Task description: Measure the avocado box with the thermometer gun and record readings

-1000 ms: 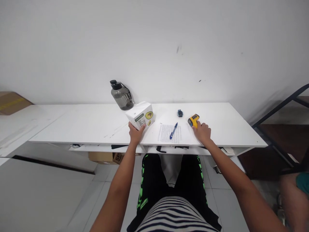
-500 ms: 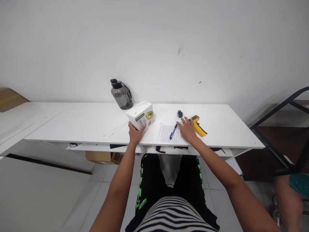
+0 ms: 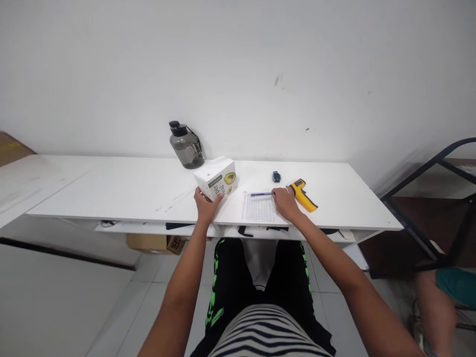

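White carton (image 3: 210,174) with avocado print, gripped by left hand (image 3: 207,204) at its near left end: thumb on the printed face, other fingers mostly hidden round the side. Carton looks tilted; can't tell if its base rests fully on the tabletop (image 3: 122,191).

Right hand (image 3: 285,202) mostly closed, fingertips pinching the right end of a blue pen (image 3: 261,194). Pen points left across the far part of a sheet of paper (image 3: 256,210) dense with script; can't tell if it's lifted or flat.

Progress, my call: partway. Done: carton in one grip, pen in the other. Left: neither is let go, and the yellow thermometer gun (image 3: 305,197) and small dark watch (image 3: 276,177) lie unheld.

Placement: carton just far of the left hand, in contact. Pen directly left of the right hand's fingertips, also in contact. Sheet sits between the hands, its right part close to or under the right hand. Gun just right of that hand, touching or not unclear. Watch on the far side, apart from it. Grey bottle (image 3: 187,149) far left of carton, by the wall.
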`<state>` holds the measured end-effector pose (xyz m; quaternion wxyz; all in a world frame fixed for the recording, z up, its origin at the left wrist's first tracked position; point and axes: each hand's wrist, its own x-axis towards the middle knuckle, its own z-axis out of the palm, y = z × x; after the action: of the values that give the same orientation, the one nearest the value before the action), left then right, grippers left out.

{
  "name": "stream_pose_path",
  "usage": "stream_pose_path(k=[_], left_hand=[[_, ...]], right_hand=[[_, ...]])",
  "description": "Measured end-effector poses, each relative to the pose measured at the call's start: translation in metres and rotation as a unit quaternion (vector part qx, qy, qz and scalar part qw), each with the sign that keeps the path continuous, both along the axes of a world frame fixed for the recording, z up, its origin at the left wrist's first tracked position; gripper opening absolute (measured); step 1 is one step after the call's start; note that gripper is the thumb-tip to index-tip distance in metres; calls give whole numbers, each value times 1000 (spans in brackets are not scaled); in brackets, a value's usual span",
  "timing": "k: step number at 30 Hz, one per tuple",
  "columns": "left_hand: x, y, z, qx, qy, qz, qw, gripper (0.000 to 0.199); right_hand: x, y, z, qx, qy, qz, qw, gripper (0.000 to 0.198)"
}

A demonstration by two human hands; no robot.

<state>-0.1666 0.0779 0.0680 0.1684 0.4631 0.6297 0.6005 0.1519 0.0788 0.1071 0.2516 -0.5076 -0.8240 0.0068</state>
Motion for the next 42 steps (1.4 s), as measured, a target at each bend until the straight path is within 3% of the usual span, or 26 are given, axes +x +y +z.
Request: stream_pose_path(k=[3,6,9,13,16,18,21,25,32,42], left_hand=[[-1,-6,4,63,65,81,993,104],[13,-26,1,167,178,123,962,94],[56,-60,-20,222,285,10,932,83],[129,-103,-56,166,386,-220,880,54],[159,-111,-66,84,417,-222,877,49],[163,-107,-65,54,416,-199,886,51],[162,-98,-60,39,422,-179,888,49],[162,-96,-61,50,466,-148,871,47],[163,-99,-61,73,545,-97,830,51],[164,-97,-61,77,539,-90,834,46]], right_hand=[[13,-13,-3,-90,178,-61,978,28],[22,-24,-11,-102,281,-70,952,30],[23,-32,-17,-59,306,-32,950,33],[20,-38,-21,-25,288,-1,957,29],[18,-39,-24,-116,285,-35,951,29],[18,-38,-26,-168,307,-37,936,28],[18,-36,-24,-192,337,-17,922,27],[17,-38,-20,-165,320,-42,932,38],[16,-36,-25,-176,326,-23,929,38],[15,-35,-28,-178,306,-32,935,33]])
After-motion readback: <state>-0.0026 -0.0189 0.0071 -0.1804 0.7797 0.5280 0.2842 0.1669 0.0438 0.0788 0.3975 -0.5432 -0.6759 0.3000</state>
